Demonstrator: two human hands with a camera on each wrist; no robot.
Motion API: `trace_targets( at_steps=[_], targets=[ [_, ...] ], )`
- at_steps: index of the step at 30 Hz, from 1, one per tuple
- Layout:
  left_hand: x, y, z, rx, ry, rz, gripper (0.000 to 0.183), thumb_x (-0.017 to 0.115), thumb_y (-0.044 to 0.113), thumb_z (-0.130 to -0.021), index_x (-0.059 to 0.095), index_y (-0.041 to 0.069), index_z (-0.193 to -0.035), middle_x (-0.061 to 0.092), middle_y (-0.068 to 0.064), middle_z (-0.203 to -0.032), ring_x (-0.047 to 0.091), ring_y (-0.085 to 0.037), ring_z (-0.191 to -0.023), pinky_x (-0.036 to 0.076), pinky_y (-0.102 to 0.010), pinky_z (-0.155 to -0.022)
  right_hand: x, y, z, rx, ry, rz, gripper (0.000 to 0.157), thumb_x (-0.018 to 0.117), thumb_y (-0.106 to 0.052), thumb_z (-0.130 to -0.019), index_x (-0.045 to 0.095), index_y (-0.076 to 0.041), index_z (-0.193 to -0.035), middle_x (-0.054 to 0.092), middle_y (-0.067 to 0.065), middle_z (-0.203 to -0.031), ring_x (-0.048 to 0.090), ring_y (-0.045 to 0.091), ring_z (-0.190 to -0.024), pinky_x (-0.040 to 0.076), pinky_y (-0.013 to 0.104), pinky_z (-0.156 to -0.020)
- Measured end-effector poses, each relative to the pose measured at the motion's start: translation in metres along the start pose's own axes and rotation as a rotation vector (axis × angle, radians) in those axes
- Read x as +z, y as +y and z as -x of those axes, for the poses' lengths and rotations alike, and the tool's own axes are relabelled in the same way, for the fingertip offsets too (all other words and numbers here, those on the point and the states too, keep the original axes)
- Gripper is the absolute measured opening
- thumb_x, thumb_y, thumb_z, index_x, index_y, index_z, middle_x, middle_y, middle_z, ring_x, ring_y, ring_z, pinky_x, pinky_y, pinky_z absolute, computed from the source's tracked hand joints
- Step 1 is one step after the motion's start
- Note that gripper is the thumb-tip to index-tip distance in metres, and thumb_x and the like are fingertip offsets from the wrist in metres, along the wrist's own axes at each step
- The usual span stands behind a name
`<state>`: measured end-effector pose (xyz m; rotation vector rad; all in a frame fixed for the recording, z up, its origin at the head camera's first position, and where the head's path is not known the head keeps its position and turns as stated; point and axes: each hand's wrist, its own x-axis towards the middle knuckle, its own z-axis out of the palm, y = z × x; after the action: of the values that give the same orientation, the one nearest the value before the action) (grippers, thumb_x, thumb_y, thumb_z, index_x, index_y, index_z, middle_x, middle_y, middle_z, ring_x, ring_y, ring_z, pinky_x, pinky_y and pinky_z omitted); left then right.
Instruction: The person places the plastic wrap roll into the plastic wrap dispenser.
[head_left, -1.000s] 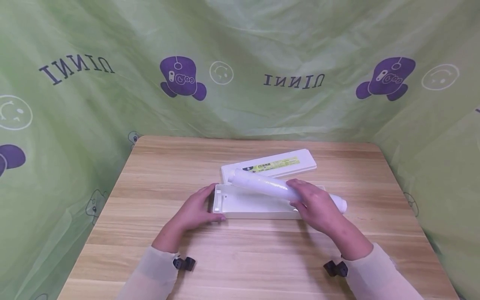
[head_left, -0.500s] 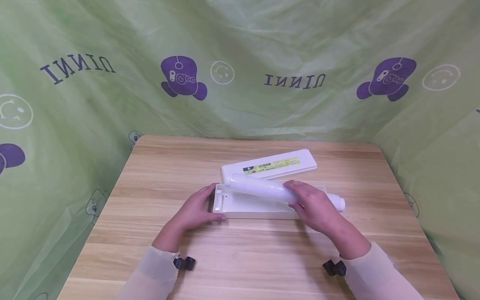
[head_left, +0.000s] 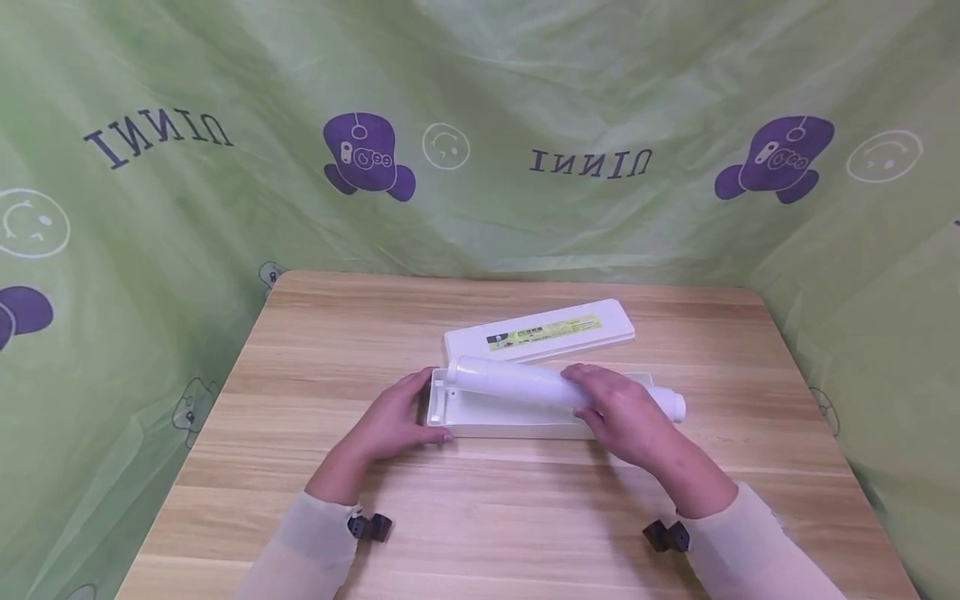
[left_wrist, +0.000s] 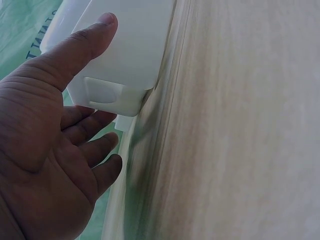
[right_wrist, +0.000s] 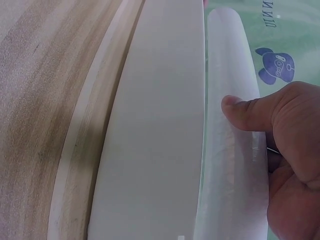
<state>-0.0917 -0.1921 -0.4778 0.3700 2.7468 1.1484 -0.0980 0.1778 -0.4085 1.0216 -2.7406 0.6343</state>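
A long white plastic box (head_left: 517, 431), with no lid on it, lies on the table. My left hand (head_left: 390, 422) holds its left end, thumb on the front wall and fingers round the end; the left wrist view shows thumb and fingertips on the box (left_wrist: 135, 45). My right hand (head_left: 626, 417) grips a roll of clear plastic wrap (head_left: 510, 380) from above, right of its middle. The roll slants across the box, left end over the back left corner, right end past the right edge. In the right wrist view, my thumb presses along the roll (right_wrist: 230, 165), beside the box's front wall.
Behind the box lies a flat white lid (head_left: 467, 342), tilted, with a yellow-green label (head_left: 547, 331) on it. The wooden table (head_left: 510, 517) is backed by a green printed curtain (head_left: 495, 217). Small black wrist cameras (head_left: 370, 527) sit at both sleeves.
My right hand has lowered the plastic wrap roll and shifted it slightly left, so its left end sits nearer the box's back left corner. My left hand stays on the box.
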Motion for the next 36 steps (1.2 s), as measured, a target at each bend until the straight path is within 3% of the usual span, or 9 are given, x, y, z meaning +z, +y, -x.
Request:
trace_targets(
  at_steps=[24, 36],
  targets=[
    [0.002, -0.004, 0.0, -0.01, -0.001, -0.014, 0.116, 0.087, 0.062, -0.059, 0.037, 0.015, -0.152, 0.046, -0.006, -0.147, 0.042, -0.026, -0.135, 0.033, -0.043, -0.113, 0.007, -0.004, -0.006, -0.025, -0.071, 0.009, 0.057, 0.081, -0.005, -0.078, 0.06, -0.005, -0.132, 0.062, 0.011, -0.13, 0.058, 0.029, -0.121, 0.046, 0.047, -0.102],
    [0.002, -0.004, 0.001, -0.012, -0.007, -0.006, 0.115, 0.088, 0.058, -0.06, 0.036, 0.015, -0.153, 0.046, -0.007, -0.148, 0.042, -0.027, -0.135, 0.032, -0.044, -0.113, 0.011, -0.004, -0.009, -0.038, -0.114, 0.016, 0.057, 0.08, -0.004, -0.079, 0.06, -0.004, -0.131, 0.062, 0.011, -0.13, 0.057, 0.028, -0.122, 0.045, 0.046, -0.104]
  ],
)
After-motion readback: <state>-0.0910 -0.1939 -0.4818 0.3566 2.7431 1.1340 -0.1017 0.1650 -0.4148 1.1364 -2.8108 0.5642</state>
